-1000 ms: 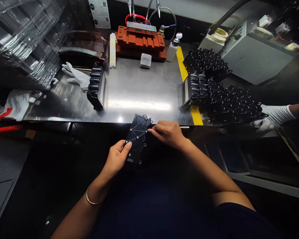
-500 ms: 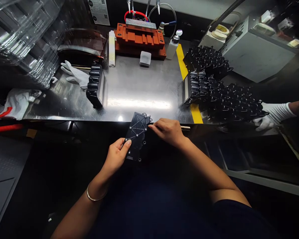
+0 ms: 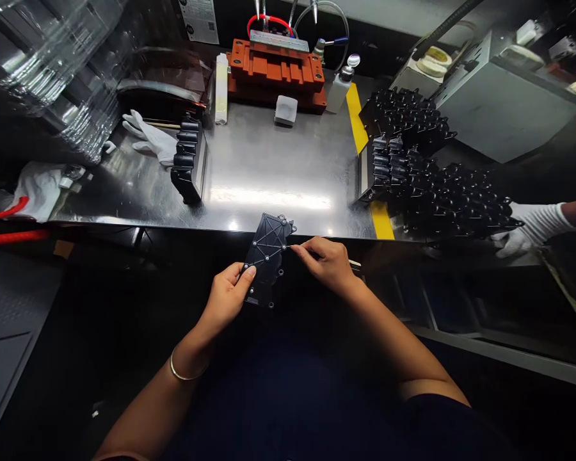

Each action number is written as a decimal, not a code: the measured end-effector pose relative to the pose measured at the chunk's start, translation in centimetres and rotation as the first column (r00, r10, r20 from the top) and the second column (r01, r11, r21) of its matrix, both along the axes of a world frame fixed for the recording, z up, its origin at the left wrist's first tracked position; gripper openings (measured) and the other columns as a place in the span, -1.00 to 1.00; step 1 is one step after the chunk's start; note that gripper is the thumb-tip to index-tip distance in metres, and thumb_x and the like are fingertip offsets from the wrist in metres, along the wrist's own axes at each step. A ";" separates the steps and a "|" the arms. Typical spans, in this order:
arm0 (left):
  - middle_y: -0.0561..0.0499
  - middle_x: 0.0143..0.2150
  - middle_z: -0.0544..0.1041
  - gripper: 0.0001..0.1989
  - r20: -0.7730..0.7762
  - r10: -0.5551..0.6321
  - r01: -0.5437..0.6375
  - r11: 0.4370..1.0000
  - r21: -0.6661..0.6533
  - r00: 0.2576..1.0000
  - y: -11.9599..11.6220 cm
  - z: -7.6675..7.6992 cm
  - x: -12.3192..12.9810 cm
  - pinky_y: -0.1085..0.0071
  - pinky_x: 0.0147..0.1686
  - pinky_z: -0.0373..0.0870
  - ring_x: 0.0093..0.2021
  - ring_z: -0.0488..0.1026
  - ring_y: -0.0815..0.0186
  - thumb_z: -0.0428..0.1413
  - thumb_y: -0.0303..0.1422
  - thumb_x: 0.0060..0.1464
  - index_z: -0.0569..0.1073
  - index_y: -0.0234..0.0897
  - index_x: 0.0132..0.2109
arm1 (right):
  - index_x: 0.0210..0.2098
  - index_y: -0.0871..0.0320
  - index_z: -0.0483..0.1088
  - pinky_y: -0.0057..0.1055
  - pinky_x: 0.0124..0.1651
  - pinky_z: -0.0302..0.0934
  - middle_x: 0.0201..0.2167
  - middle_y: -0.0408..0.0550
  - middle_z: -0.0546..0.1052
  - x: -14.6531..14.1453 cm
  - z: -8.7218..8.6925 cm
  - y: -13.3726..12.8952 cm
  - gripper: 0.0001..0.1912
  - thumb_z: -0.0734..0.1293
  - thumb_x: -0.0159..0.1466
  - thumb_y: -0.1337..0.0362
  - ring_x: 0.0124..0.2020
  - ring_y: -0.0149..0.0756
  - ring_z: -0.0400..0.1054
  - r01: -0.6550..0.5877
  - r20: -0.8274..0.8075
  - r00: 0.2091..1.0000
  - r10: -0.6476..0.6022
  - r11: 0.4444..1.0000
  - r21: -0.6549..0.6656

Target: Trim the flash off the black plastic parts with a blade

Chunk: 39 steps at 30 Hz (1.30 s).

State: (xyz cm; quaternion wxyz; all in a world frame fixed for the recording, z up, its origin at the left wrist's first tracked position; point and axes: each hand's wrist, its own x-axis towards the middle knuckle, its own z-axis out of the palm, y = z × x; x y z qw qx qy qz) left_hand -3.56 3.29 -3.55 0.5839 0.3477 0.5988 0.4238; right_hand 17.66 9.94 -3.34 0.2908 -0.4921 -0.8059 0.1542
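Observation:
My left hand (image 3: 231,287) is closed around the lower left edge of a flat black plastic cover (image 3: 271,256), thumb on top. The cover has crossed ribs, several small metal screws or pins, and ring-shaped lugs along its right side. It is tilted in front of the bench edge. My right hand (image 3: 327,259) pinches a thin stick (image 3: 355,264); its pale end sticks out behind the hand. The stick's dark, thin tip points at the cover's right edge, near a metal pin. Whether the tip touches it, I cannot tell.
Black plastic parts stand on the metal bench (image 3: 269,160): one part (image 3: 189,160) at left, many stacked parts (image 3: 427,173) at right. A co-worker's gloved hand (image 3: 528,224) touches the stack. Behind are an orange fixture (image 3: 278,70), a bottle (image 3: 340,86) and a white block (image 3: 286,110).
My right hand has shifted slightly lower, and the stick's thin tip now shows at the cover's edge. The view has shifted a little; my left hand keeps its hold.

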 end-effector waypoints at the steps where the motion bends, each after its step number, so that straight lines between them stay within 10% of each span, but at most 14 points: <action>1: 0.14 -0.61 0.33 -0.61 0.000 0.000 0.000 1.000 0.002 1.000 0.0 -0.1 0.0 0.56 -0.63 0.13 -0.61 0.20 0.48 0.20 -0.05 -0.09 0.43 -0.34 -0.44 | -0.52 0.14 0.46 -0.46 -0.46 0.15 -0.56 -0.10 0.53 -0.1 -0.1 -0.3 -0.64 0.27 0.32 0.10 -0.54 -0.38 0.39 0.026 -0.013 1.000 -0.026 1.000 0.000; 13: 0.09 -0.55 0.41 -0.64 -0.015 0.003 -0.002 0.999 0.033 1.000 -0.8 -1.2 0.4 0.55 -0.58 0.23 -0.57 0.29 0.44 0.16 -0.06 0.01 0.45 -0.33 -0.36 | -0.54 0.14 0.40 -0.44 -0.46 0.12 -0.57 -0.11 0.49 -2.7 -0.6 -3.4 -0.64 0.26 0.34 0.13 -0.55 -0.38 0.36 0.274 -0.066 0.960 -0.272 0.962 0.016; 21: 0.09 -0.58 0.37 -0.68 -0.087 -0.174 0.181 0.981 0.077 0.981 -0.8 0.2 -1.8 0.55 -0.62 0.17 -0.59 0.25 0.44 0.17 -0.11 0.02 0.47 -0.31 -0.41 | -0.46 0.16 0.46 -0.43 -0.46 0.16 -0.50 -0.09 0.51 -1.7 0.7 -2.3 -0.68 0.33 0.24 0.03 -0.53 -0.38 0.32 0.157 -0.363 0.904 -0.225 0.965 -0.208; 24: 0.06 -0.59 0.39 -0.74 -0.153 -0.465 0.480 0.874 0.079 0.872 -1.0 2.3 -4.3 0.54 -0.63 0.16 -0.60 0.26 0.43 0.18 -0.19 0.03 0.51 -0.29 -0.47 | -0.31 0.18 0.49 -0.43 -0.50 0.14 -0.38 -0.05 0.54 0.0 1.7 -1.5 -0.61 0.45 0.07 -0.02 -0.52 -0.39 0.29 0.012 -0.378 0.904 -0.201 0.894 -0.447; 26: 0.05 -0.60 0.42 -0.81 -0.196 -0.555 0.579 0.810 0.092 0.808 -1.2 3.3 -5.7 0.53 -0.61 0.22 -0.61 0.29 0.41 0.23 -0.25 -0.01 0.56 -0.27 -0.46 | -0.35 0.20 0.49 -0.46 -0.53 0.12 -0.48 -0.10 0.51 0.8 1.8 -1.5 -0.58 0.48 0.00 -0.03 -0.55 -0.40 0.27 -0.241 -0.387 0.921 -0.041 0.720 -0.650; 28: 0.03 -0.51 0.51 -0.90 -0.256 -0.375 0.427 0.883 0.196 0.891 -1.3 3.2 -6.5 0.50 -0.47 0.36 -0.51 0.41 0.35 0.28 -0.30 -0.06 0.58 -0.23 -0.39 | -0.44 0.22 0.47 -0.47 -0.54 0.11 -0.58 -0.16 0.44 1.0 1.4 -1.9 -0.58 0.49 -0.02 -0.05 -0.57 -0.41 0.26 -0.359 -0.452 0.892 -0.013 0.588 -0.725; 32: 0.00 -0.16 0.56 -0.60 -0.019 0.288 -0.259 0.885 0.387 0.957 -1.7 0.2 -6.4 0.25 0.00 0.40 -0.07 0.49 0.21 0.36 -0.29 -0.16 0.51 -0.15 -0.11 | -0.39 0.21 0.47 -0.47 -0.50 0.14 -0.55 -0.15 0.44 0.2 0.0 -3.3 -0.53 0.51 -0.07 -0.06 -0.54 -0.40 0.27 -0.232 -0.582 0.762 -0.283 0.720 -0.654; 39: -0.03 -0.35 0.60 -0.75 0.633 0.154 -0.078 0.986 -0.146 0.759 -3.1 -4.3 -2.1 -0.06 0.10 0.30 -0.09 0.51 0.02 0.35 -0.34 -0.27 0.58 -0.27 -0.34 | -0.24 0.15 0.47 -0.41 -0.38 0.29 -0.37 -0.08 0.50 -3.1 -1.8 -4.0 -0.48 0.48 -0.03 -0.11 -0.39 -0.32 0.37 -0.232 -0.647 0.660 -0.382 0.715 -0.659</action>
